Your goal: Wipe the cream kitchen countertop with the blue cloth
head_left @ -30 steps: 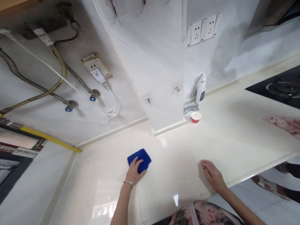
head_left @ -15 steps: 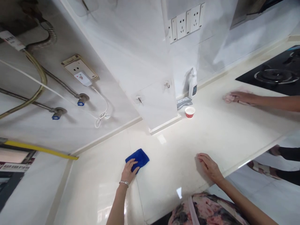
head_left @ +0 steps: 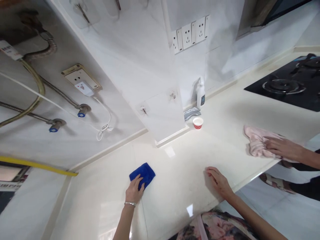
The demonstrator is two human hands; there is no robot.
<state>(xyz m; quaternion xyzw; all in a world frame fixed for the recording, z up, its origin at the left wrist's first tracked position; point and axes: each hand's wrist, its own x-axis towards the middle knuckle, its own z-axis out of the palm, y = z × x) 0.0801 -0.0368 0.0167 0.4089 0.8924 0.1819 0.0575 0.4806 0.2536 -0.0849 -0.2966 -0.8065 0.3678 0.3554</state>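
My left hand [head_left: 134,190] presses down on a folded blue cloth [head_left: 143,172] that lies on the cream countertop [head_left: 180,160], fingers over its near edge. My right hand [head_left: 219,181] rests flat on the counter near its front edge, fingers spread, holding nothing. About a hand's width of bare counter separates the two hands.
Another person's hand [head_left: 282,147] presses a pink cloth [head_left: 257,141] on the counter at the right. A small red and white cup [head_left: 198,122], a grey sponge [head_left: 191,113] and a white bottle [head_left: 200,94] stand by the wall column. A black gas hob [head_left: 287,86] lies at the far right.
My left hand and the blue cloth have shifted slightly left and nearer. The other person's hand with the pink cloth has moved nearer along the counter. My right hand stays put.
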